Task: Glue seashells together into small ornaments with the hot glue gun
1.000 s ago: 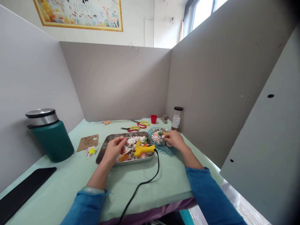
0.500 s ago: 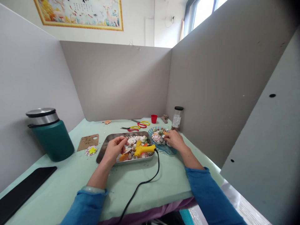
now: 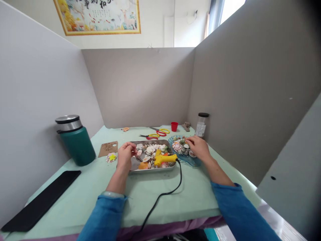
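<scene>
My left hand point(image 3: 125, 156) hovers over the left end of a metal tray point(image 3: 152, 170) of seashells, fingers curled together; anything pinched there is too small to make out. A yellow glue gun point(image 3: 163, 158) lies on the shells point(image 3: 150, 149) in the tray, its black cord running toward me. To the right, my right hand point(image 3: 200, 147) reaches over a blue scalloped dish point(image 3: 192, 162) holding shells and speckled round pieces point(image 3: 177, 147). Its fingertips are closed at the dish's contents, and what they grip is hidden. Left of the tray lies a speckled disc with a yellow star point(image 3: 112, 157).
Scissors point(image 3: 160, 131) with red and yellow handles, a red cup point(image 3: 174, 126) and a lidded jar point(image 3: 201, 125) stand or lie at the back. On the left are a green bottle point(image 3: 79, 144), a brown board point(image 3: 107, 149) and a black flat object point(image 3: 42, 201). Grey partitions point(image 3: 140, 87) enclose the table.
The camera has turned, so the scene sits farther right. My left hand has shifted slightly left relative to the tray. My right hand stays over the dish; the orange bit by its fingertips no longer shows.
</scene>
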### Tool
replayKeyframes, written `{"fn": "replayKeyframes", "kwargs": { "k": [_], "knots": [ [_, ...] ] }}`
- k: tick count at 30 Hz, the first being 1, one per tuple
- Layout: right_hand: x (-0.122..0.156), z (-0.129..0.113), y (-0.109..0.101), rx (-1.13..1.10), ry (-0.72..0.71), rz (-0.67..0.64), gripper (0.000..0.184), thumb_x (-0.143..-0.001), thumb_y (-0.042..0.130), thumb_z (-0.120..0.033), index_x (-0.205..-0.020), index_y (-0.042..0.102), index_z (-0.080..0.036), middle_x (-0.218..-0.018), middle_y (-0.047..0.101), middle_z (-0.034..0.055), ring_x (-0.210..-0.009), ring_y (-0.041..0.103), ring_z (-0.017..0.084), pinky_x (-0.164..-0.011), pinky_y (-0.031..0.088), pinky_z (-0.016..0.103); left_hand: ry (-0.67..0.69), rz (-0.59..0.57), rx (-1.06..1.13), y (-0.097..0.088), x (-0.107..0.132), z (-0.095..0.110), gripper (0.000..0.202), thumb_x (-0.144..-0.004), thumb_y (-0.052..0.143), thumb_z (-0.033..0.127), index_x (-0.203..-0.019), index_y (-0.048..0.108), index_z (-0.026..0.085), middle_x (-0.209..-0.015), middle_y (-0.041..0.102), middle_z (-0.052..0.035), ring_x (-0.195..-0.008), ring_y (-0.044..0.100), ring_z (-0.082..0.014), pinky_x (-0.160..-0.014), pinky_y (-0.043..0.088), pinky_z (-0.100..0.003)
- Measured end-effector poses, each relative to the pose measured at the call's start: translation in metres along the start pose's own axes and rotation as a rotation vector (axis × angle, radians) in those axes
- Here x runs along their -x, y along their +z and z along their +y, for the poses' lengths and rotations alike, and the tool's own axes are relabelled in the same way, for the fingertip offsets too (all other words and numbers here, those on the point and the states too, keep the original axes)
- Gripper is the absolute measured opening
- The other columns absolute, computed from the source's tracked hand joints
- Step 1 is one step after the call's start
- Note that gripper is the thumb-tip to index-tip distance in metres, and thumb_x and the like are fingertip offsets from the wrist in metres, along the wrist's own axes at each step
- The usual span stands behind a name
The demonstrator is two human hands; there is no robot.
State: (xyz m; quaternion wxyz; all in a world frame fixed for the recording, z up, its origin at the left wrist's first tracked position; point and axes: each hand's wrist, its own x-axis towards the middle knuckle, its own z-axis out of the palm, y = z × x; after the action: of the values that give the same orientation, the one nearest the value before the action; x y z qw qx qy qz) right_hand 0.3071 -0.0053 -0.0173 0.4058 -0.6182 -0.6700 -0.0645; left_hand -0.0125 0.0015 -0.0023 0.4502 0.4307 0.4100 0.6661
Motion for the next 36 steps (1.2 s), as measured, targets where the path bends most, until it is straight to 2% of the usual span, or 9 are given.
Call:
{"fn": "replayKeyframes", "kwargs": {
  "k": [4,7,12,17,22,25,30,33,36],
  "knots": [
    [0.005,-0.042,-0.009,-0.251,-0.231,-0.212,0.026,-0.085,0.049,-0.038,-0.086,0.070,-0.022,-0.087,0.067,0.0036,-0.079,0.058,0.018,-0.071,0.041,0.028,0.041,0.000,0.105,-0.005,-0.001,0.004,0.004,-0.053,0.049,0.017,-0.057,0.051,0.017,-0.051,0.051,0.0024,-0.043,0.045,-0.0097,-0.043,0.040,-0.024],
    [0.012,-0.073,-0.004,-0.108,-0.422,-0.396,0.014,-0.075,0.064,-0.036,-0.082,0.070,-0.025,-0.079,0.067,0.0040,-0.081,0.057,0.021,-0.072,0.039,0.030,0.069,0.003,0.130,-0.008,0.000,0.007,0.004,-0.054,0.049,0.019,-0.057,0.051,0.017,-0.053,0.050,0.0025,-0.043,0.045,-0.0093,-0.046,0.043,-0.026],
    [0.019,-0.095,0.014,0.159,-0.411,-0.475,0.016,-0.065,0.074,-0.023,-0.079,0.068,-0.024,-0.068,0.064,0.0064,-0.078,0.056,0.025,-0.068,0.036,0.030,0.037,-0.025,0.210,-0.009,0.001,0.013,0.006,-0.057,0.048,0.022,-0.058,0.051,0.017,-0.055,0.051,0.0028,-0.041,0.044,-0.0084,-0.047,0.044,-0.026],
    [0.009,-0.091,-0.003,-0.193,-0.248,-0.410,0.029,-0.083,0.053,-0.030,-0.111,0.059,-0.024,-0.090,0.066,0.0056,-0.081,0.059,0.020,-0.070,0.039,0.028,0.045,-0.041,0.156,-0.004,0.001,0.009,0.008,-0.059,0.046,0.024,-0.055,0.046,0.017,-0.054,0.052,0.0029,-0.038,0.045,-0.0085,-0.042,0.040,-0.023],
    [0.002,-0.081,-0.005,-0.820,0.114,-0.365,0.044,-0.079,0.058,-0.045,-0.114,0.053,-0.019,-0.053,0.051,-0.0043,-0.047,0.045,0.012,-0.049,0.035,0.025,0.013,-0.085,-0.197,0.003,-0.006,-0.001,0.018,-0.064,0.048,0.026,-0.069,0.059,0.014,-0.061,0.060,-0.0005,-0.038,0.048,-0.0078,-0.041,0.040,-0.021],
    [0.005,-0.078,0.006,-1.006,0.220,-0.312,0.041,-0.074,0.063,-0.046,-0.103,0.056,-0.018,-0.043,0.039,-0.0083,-0.039,0.034,0.009,-0.042,0.027,0.023,-0.026,-0.284,-0.579,0.018,-0.012,0.001,0.023,-0.067,0.049,0.025,-0.078,0.066,0.014,-0.070,0.066,-0.0035,-0.041,0.052,-0.0092,-0.044,0.041,-0.022],
    [0.006,-0.077,0.014,-1.132,0.294,-0.210,0.037,-0.073,0.064,-0.044,-0.097,0.056,-0.016,-0.044,0.041,-0.0085,-0.039,0.033,0.007,-0.041,0.027,0.022,0.303,-0.695,-1.276,0.074,-0.015,-0.002,0.021,-0.072,0.055,0.027,-0.084,0.071,0.019,-0.086,0.071,-0.0061,-0.072,0.064,-0.0176,-0.067,0.046,-0.025],
    [0.006,-0.078,0.015,-1.126,0.303,-0.192,0.034,-0.072,0.065,-0.043,-0.092,0.057,-0.016,-0.041,0.040,-0.0088,-0.038,0.033,0.007,-0.040,0.026,0.022,0.306,-0.726,-1.500,0.102,-0.015,-0.017,0.022,-0.069,0.060,0.026,-0.086,0.071,0.018,-0.090,0.071,-0.0117,-0.083,0.065,-0.0254,-0.073,0.047,-0.032],
    [0.006,-0.078,0.016,-1.116,0.303,-0.197,0.034,-0.073,0.065,-0.042,-0.093,0.057,-0.017,-0.040,0.040,-0.0088,-0.037,0.032,0.007,-0.039,0.025,0.022,0.309,-0.708,-1.548,0.110,-0.021,-0.028,0.018,-0.067,0.060,0.021,-0.082,0.070,0.017,-0.089,0.070,-0.0140,-0.085,0.064,-0.0277,-0.074,0.047,-0.035]
  ]
}}
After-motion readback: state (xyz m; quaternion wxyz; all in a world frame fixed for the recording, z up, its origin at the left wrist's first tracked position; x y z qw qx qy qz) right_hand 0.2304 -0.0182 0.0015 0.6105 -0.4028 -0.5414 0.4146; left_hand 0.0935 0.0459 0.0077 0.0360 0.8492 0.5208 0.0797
